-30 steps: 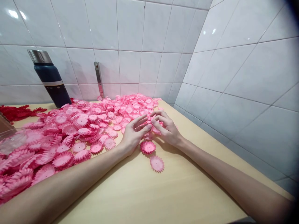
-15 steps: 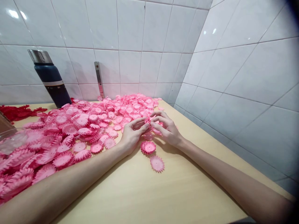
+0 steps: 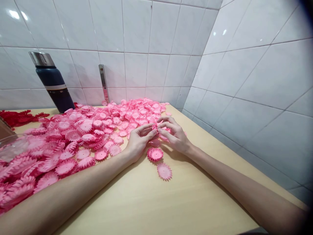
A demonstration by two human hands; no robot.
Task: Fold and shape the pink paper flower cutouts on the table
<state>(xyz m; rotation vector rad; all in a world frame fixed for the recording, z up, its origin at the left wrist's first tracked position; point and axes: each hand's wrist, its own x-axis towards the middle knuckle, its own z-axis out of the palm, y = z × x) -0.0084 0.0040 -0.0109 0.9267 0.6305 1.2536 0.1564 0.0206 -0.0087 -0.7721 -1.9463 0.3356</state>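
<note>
The left hand is pinching a small pink disc between thumb and fingers, its grip narrow. The right hand is curving in from the right with bent fingers, its thumb tip just beside the disc; whether it is gripping anything I cannot tell, as the fingers are hiding the spot. The held disc is sitting between the two hands, just above the table.

By the look of it, the work is in full swing and much is remaining. On the near side of the hands, a dark-edged disc and a paler disc are lying apart from the rest, while a large heap of loose pink discs is spreading over the left and far parts of the table. Nothing is showing clearly as a finished piece.

The table is showing a pale, wood-toned top, its near middle bare. At the far left, a dark bottle is standing behind the heap, and red pieces are lying left of it. A metal strip is running up the far wall; white tiles are covering that and the right wall.
</note>
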